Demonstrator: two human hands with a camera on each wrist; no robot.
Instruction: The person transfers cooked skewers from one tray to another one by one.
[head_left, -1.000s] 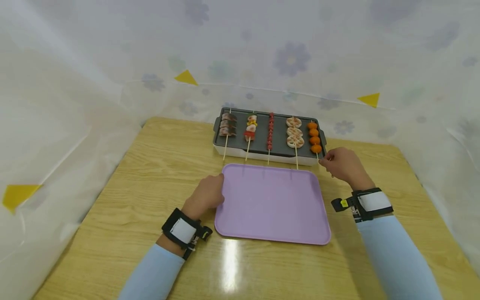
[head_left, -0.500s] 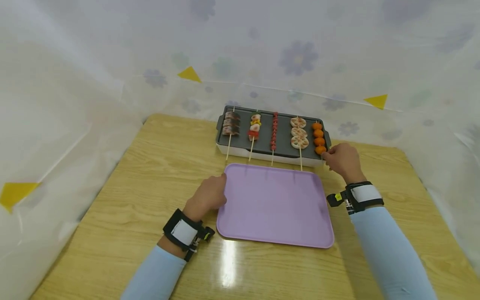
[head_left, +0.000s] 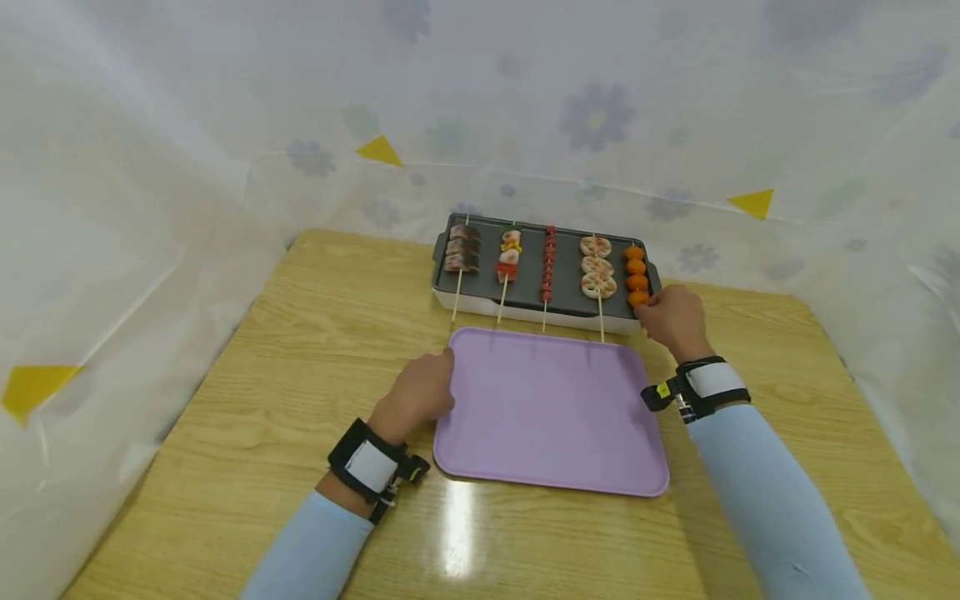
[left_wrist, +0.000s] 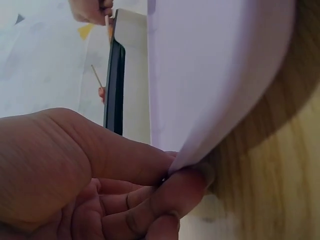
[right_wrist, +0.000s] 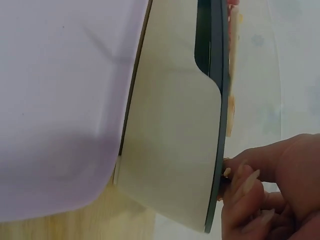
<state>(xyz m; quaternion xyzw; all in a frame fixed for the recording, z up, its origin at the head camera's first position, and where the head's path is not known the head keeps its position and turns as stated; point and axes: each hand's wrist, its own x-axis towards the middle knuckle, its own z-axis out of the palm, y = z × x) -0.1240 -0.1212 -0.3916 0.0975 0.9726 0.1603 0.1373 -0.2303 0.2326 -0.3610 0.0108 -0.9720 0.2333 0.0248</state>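
My left hand (head_left: 420,387) pinches the left rim of a flat lilac tray (head_left: 551,412) between thumb and fingers; the left wrist view shows the thumb (left_wrist: 132,160) on top and the fingers beneath. At the right end of a dark griddle (head_left: 566,279) lies a skewer of orange balls (head_left: 636,268). My right hand (head_left: 677,321) pinches its stick just below the lowest ball, at the griddle's front right corner. In the right wrist view, my curled right fingers (right_wrist: 247,195) and the griddle's edge hide most of this skewer.
Left of the orange skewer lie a lotus-root skewer (head_left: 597,267), a thin red-bead skewer (head_left: 548,265), a mixed skewer (head_left: 508,254) and a dark meat skewer (head_left: 462,248). Their sticks overhang the griddle's front towards the tray. A flowered plastic sheet (head_left: 480,100) hangs behind the wooden table (head_left: 322,317).
My right hand has moved up along the stick, close to the lowest orange ball, and then slightly left. The left hand stays on the tray's rim. The view has shifted slightly.
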